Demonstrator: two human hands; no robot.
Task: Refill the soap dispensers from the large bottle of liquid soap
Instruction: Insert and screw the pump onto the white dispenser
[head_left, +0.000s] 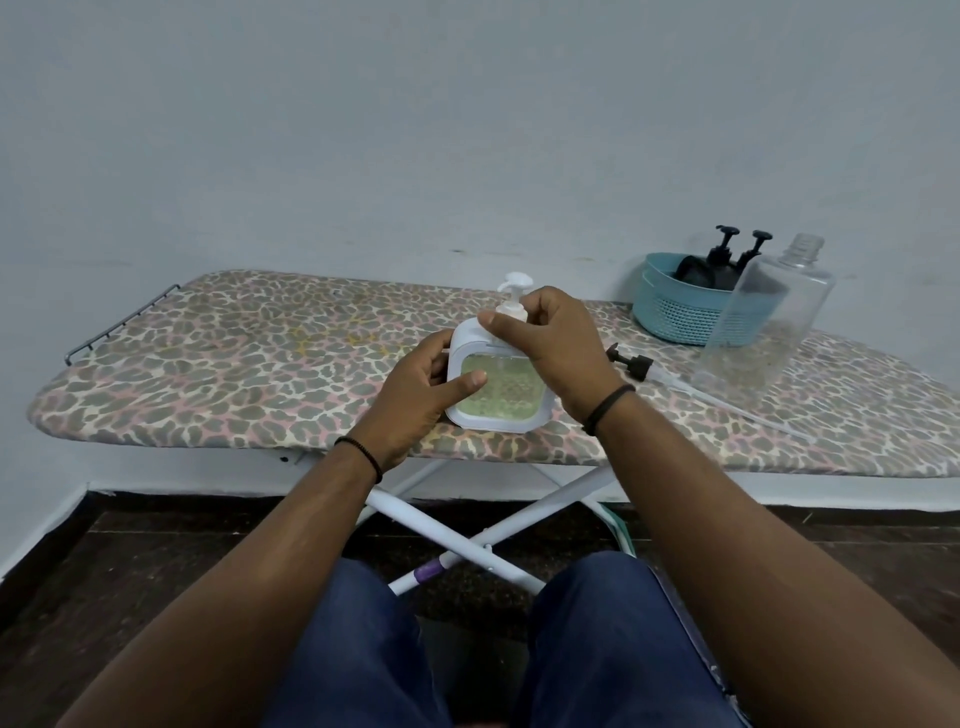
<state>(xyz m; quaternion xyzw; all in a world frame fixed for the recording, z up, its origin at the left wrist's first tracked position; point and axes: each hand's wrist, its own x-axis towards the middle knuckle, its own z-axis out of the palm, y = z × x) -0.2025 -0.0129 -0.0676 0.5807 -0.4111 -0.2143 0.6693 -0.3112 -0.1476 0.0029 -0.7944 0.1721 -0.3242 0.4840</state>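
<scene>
The right hand (550, 338) curls its fingers around the white pump collar of the soap dispenser (493, 379); the left hand (421, 395) grips its left side, thumb across the green window. The dispenser stands upright near the ironing board's (234, 364) front edge, nozzle pointing left. Left of it the board lies open; right lie a loose pump (631, 364), clear bottle (758, 322) and teal basket (680, 306).

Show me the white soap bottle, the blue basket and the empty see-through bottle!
white soap dispenser (493, 387): head view, green window.
blue basket (675, 312): head view, front wall.
clear empty bottle (763, 322): head view, body.
</scene>
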